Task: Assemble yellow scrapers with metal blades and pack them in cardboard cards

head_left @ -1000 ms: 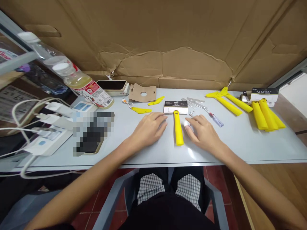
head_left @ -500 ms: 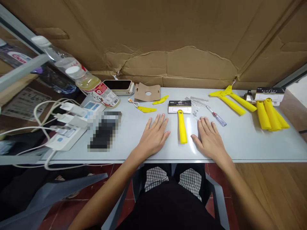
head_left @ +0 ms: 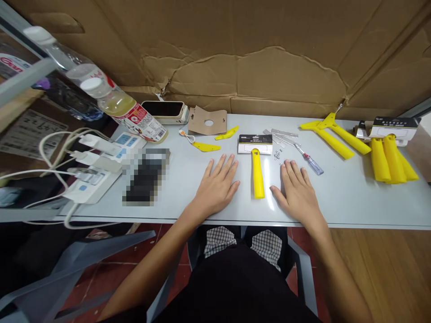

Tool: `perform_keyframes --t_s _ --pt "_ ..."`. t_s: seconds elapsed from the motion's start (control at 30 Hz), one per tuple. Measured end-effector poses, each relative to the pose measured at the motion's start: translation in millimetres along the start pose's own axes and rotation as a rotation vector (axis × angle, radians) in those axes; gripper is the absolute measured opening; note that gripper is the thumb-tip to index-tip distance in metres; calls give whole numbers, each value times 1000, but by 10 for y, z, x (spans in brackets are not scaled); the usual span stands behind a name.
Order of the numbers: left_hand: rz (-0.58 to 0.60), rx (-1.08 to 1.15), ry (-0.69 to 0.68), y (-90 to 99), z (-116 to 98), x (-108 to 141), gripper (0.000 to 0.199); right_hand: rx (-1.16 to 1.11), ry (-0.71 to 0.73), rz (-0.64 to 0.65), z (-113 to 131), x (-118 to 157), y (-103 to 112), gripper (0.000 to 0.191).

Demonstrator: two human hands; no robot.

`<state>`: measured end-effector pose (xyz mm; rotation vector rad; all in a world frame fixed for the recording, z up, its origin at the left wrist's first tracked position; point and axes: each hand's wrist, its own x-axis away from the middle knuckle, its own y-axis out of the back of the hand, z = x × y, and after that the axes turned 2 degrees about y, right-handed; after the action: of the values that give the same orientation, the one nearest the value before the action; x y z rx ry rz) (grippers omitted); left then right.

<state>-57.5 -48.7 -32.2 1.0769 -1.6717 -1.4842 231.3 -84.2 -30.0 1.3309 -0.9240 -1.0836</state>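
My left hand (head_left: 217, 186) lies flat on the grey table, fingers spread, holding nothing. Palm down as well, my right hand (head_left: 298, 190) rests with its fingers apart. Between them sits a yellow handle (head_left: 257, 175), its top end against a black-and-white label card (head_left: 255, 148). Small metal screws or nuts (head_left: 277, 155) are scattered just beyond my right fingertips. Near them are a screwdriver (head_left: 313, 163) with a clear handle and thin metal strips (head_left: 284, 133). Two curved yellow pieces (head_left: 206, 147) lie beyond my left hand.
At right are a forked yellow part (head_left: 336, 137) and several yellow handles (head_left: 393, 159) with label cards. A cardboard piece (head_left: 215, 121), a phone-like device (head_left: 164, 109), bottles (head_left: 134, 114), a power strip (head_left: 90, 186) and a pixelated dark object (head_left: 144, 179) occupy the left. Cardboard (head_left: 252, 72) walls the back.
The camera view has shifted slightly, so the far objects sit a little higher and wider apart. Both hands stay flat on the table, and no object has visibly been moved.
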Motion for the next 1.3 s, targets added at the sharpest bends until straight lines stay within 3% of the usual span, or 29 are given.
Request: perform_keyframes --t_s 0.5,0.63,0.77,0.87,0.93,1.1,1.3 --pt "-9 15 3 -9 0 -4 63 -69 -10 12 -27 -32 66 78" --pt "-33 31 -1 -37 6 -2 63 -26 10 83 -4 -93 283 68" --pt "-37 19 -8 -46 10 -1 61 -9 -23 149 212 -274 637 55" --pt "-51 22 -17 -42 14 -1 61 -26 -103 66 490 -529 783 53" --pt "-55 25 -22 -37 17 -2 62 -49 -132 24 666 -732 778 58" --pt "-64 41 -27 -36 20 -3 63 -54 -94 98 893 -1100 614 49" --pt "-68 61 -22 -36 13 -4 62 -38 -20 104 868 -995 494 40"
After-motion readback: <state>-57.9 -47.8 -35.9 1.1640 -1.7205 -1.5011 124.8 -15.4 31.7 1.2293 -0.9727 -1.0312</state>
